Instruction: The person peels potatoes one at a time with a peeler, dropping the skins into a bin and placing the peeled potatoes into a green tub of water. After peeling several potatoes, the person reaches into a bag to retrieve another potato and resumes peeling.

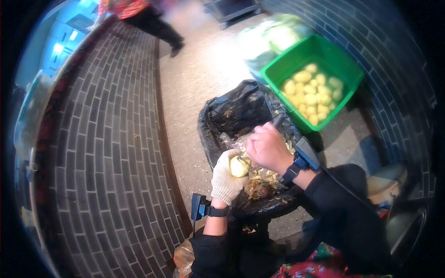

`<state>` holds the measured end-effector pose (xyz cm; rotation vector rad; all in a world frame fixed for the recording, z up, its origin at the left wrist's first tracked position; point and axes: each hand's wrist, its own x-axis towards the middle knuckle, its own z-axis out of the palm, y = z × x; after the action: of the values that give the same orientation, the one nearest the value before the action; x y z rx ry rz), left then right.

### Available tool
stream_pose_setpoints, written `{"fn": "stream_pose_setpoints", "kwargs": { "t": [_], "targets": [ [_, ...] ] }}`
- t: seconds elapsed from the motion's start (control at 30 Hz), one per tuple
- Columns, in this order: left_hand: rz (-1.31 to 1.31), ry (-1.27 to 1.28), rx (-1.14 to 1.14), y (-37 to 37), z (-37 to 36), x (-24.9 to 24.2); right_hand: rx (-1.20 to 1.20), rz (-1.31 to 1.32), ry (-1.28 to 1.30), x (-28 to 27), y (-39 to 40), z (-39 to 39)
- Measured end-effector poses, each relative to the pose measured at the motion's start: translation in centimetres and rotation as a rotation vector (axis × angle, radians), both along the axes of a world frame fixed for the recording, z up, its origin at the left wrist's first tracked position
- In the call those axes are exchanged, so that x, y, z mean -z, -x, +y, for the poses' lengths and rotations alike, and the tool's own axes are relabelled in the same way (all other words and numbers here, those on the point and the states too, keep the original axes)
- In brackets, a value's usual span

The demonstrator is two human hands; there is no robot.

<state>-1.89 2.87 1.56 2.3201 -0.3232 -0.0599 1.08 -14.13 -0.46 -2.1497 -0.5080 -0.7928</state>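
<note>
My left hand point(225, 180), in a white knitted glove, is closed around a pale, peeled potato point(239, 167). My right hand point(268, 147) is bare and wrapped round a peeler point(278, 121), whose dark handle end sticks out above the fist. The peeler's blade is partly hidden and seems to be against the top of the potato. Both hands are over a bin lined with a black bag point(222, 113). Peelings point(265, 183) and scraps lie inside it.
A green tub point(345, 67) of peeled potatoes point(313, 95), apparently in water, stands beyond the bin on the right. Behind it is a bulging clear plastic bag point(259, 44). A brick wall point(111, 129) runs along the left. Another person's leg point(155, 28) shows at the far end.
</note>
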Motion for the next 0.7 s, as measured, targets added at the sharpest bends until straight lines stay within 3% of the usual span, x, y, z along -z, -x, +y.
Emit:
{"fn": "stream_pose_setpoints", "kwargs": {
  "t": [0.07,0.13,0.23,0.43,0.5,0.6,0.67,0.7],
  "targets": [
    [0.037,0.112,0.029,0.4,-0.1,-0.9,0.146,-0.007,0.231,0.9,-0.9,-0.9],
    [0.097,0.29,0.057,0.8,-0.2,-1.2,0.195,0.028,0.209,1.7,-1.4,-1.7],
    [-0.012,0.086,0.065,0.4,0.1,-1.1,0.186,0.086,0.138,0.1,-0.8,-1.5],
    [0.036,0.023,0.004,0.1,-0.4,0.0,0.024,0.051,0.042,-1.1,0.8,0.3],
    [0.04,0.002,-0.018,0.3,-0.3,0.0,0.016,0.028,0.075,0.1,0.3,0.1],
    [-0.038,0.012,0.059,0.5,0.0,-0.9,0.241,0.076,0.398,2.1,-1.8,-2.3],
    [0.008,0.481,0.089,0.5,0.5,-1.3,0.284,0.156,0.23,1.8,-2.0,-2.7],
    [-0.005,0.482,0.082,0.1,1.2,-0.9,0.269,0.189,0.173,0.8,-1.6,-2.7]
  ]
}}
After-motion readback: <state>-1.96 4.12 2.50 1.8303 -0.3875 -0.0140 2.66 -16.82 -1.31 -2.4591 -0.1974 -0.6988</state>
